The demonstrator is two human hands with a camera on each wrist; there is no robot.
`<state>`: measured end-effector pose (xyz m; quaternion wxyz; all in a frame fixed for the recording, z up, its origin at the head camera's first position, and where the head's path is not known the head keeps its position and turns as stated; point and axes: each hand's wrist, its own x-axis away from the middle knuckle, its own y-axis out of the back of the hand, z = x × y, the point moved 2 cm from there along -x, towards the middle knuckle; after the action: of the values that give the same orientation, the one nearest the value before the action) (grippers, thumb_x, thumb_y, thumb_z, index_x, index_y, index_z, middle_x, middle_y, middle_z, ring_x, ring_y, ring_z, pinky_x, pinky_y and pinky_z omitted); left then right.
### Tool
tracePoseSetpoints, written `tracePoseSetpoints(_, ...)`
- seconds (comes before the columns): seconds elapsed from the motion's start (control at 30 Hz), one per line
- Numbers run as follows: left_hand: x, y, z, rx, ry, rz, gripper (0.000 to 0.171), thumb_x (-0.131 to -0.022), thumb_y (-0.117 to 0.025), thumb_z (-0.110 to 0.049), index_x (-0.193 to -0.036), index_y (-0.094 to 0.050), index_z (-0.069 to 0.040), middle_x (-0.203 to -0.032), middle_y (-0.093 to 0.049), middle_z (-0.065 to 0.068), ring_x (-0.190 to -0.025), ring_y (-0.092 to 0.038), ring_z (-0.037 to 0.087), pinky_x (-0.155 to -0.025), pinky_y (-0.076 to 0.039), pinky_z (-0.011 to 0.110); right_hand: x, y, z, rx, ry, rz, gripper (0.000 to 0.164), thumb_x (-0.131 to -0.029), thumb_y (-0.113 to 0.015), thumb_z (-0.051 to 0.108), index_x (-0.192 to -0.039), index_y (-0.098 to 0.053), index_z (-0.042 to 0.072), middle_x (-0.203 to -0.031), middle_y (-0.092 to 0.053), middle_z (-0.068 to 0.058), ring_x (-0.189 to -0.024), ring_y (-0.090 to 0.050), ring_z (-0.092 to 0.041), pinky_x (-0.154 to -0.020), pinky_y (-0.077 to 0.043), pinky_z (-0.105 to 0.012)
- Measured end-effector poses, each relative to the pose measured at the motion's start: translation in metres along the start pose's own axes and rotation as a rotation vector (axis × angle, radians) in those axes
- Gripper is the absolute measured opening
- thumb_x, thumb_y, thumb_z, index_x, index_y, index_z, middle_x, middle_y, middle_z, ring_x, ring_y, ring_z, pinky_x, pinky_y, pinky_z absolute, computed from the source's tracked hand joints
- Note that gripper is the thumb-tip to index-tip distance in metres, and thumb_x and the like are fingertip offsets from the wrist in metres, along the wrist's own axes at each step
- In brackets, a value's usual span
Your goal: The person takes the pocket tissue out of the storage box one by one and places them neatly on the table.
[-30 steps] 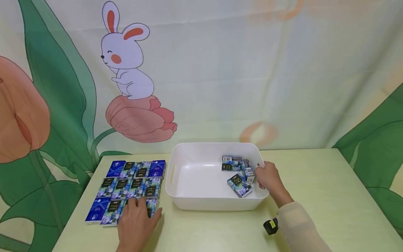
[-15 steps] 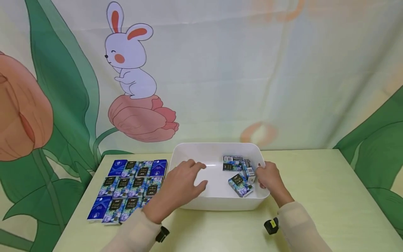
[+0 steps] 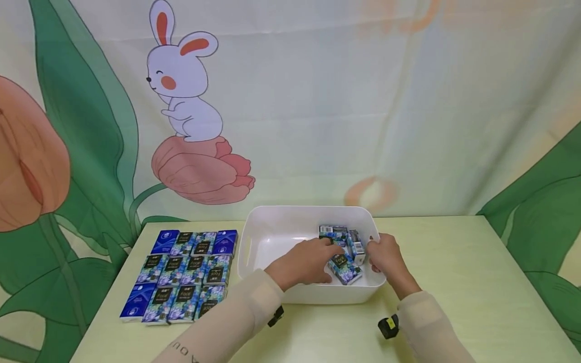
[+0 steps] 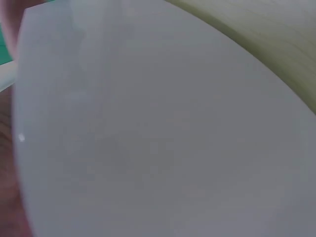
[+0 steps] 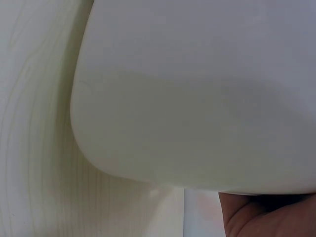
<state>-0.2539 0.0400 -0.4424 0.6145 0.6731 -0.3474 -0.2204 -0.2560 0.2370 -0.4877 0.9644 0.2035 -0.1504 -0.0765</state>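
A white plastic bin [image 3: 313,294] stands on the table, with several small flowered tissue packs inside at its right end. My left hand [image 3: 308,259] reaches over the front rim into the bin, thumb and fingers spread at the left edge of the nearest tissue pack [image 3: 347,269]; its fingertips are partly hidden. At the right end, my right hand [image 3: 387,257] grips the bin by its handle side. In the left wrist view the bin's wall [image 4: 163,123] fills most of the frame. The right wrist view shows the outer wall [image 5: 187,128] and part of my right hand [image 5: 271,217].
Left of the bin, rows of blue and flowered tissue packs [image 3: 183,269] lie on the pale table [image 3: 463,272]. Behind the table hangs a curtain [image 3: 308,101] printed with a rabbit and flowers. A black wrist device [image 3: 388,326] sits by the right sleeve.
From the rows of tissue packs, my left hand has moved right and into the bin, reaching the packs there. My right hand stays on the bin's right end.
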Motion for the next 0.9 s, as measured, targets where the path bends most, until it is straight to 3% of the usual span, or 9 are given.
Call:
tracePoseSetpoints(0.3,-0.024,-0.014,-0.011,-0.017,-0.024,0.094,0.058,-0.086,-0.08,-0.04,-0.138,-0.063,-0.021,-0.125,-0.063,0.0,-0.11,-0.061,0.017,-0.09,-0.052,0.032,0.0,-0.002,-0.001,-0.012,0.017,0.003,0.021,-0.09,-0.04,0.005,-0.095,-0.057,-0.007,-0.052,-0.044,-0.003,-0.04,-0.038,-0.012,-0.039,-0.034,-0.024)
tracePoseSetpoints(0.43,-0.029,-0.019,-0.014,-0.055,-0.005,0.16,0.058,-0.089,-0.077,-0.038,-0.143,-0.059,-0.026,-0.146,-0.052,0.006,-0.128,-0.054,0.025,-0.1,-0.048,0.037,0.001,-0.004,0.001,-0.019,0.029,0.004,0.022,-0.092,-0.041,0.006,-0.096,-0.057,-0.008,-0.052,-0.043,-0.003,-0.039,-0.037,-0.011,-0.038,-0.034,-0.024)
tracePoseSetpoints(0.53,-0.03,-0.025,-0.015,-0.092,0.015,0.194,0.059,-0.093,-0.074,-0.032,-0.148,-0.053,-0.031,-0.154,-0.044,0.009,-0.133,-0.051,0.029,-0.1,-0.048,0.041,0.0,-0.006,0.003,-0.003,0.029,0.011,0.021,-0.091,-0.041,0.006,-0.095,-0.058,-0.007,-0.052,-0.043,-0.002,-0.039,-0.037,-0.01,-0.038,-0.034,-0.023)
tracePoseSetpoints(0.67,-0.032,-0.029,-0.014,-0.133,0.033,0.162,0.054,-0.093,-0.073,-0.028,-0.144,-0.056,-0.031,-0.135,-0.057,0.01,-0.113,-0.061,0.024,-0.088,-0.054,0.04,0.0,-0.004,0.004,0.036,0.035,-0.003,0.022,-0.087,-0.041,0.005,-0.095,-0.058,-0.007,-0.052,-0.044,-0.003,-0.039,-0.039,-0.012,-0.038,-0.035,-0.024)
tracePoseSetpoints(0.77,-0.034,-0.029,-0.014,-0.126,0.035,0.132,0.047,-0.09,-0.077,-0.03,-0.134,-0.061,-0.024,-0.116,-0.062,0.008,-0.099,-0.062,0.02,-0.083,-0.055,0.036,-0.001,-0.001,0.004,0.049,0.026,-0.017,0.023,-0.086,-0.041,0.005,-0.095,-0.059,-0.007,-0.054,-0.045,-0.004,-0.04,-0.041,-0.013,-0.038,-0.036,-0.024)
tracePoseSetpoints(0.9,-0.033,-0.028,-0.014,-0.108,0.024,0.09,0.049,-0.085,-0.081,-0.04,-0.124,-0.064,-0.015,-0.107,-0.062,0.007,-0.091,-0.061,0.017,-0.081,-0.054,0.033,-0.001,0.002,0.0,0.042,0.009,-0.02,0.024,-0.088,-0.041,0.005,-0.097,-0.059,-0.008,-0.056,-0.047,-0.006,-0.041,-0.041,-0.013,-0.039,-0.037,-0.024)
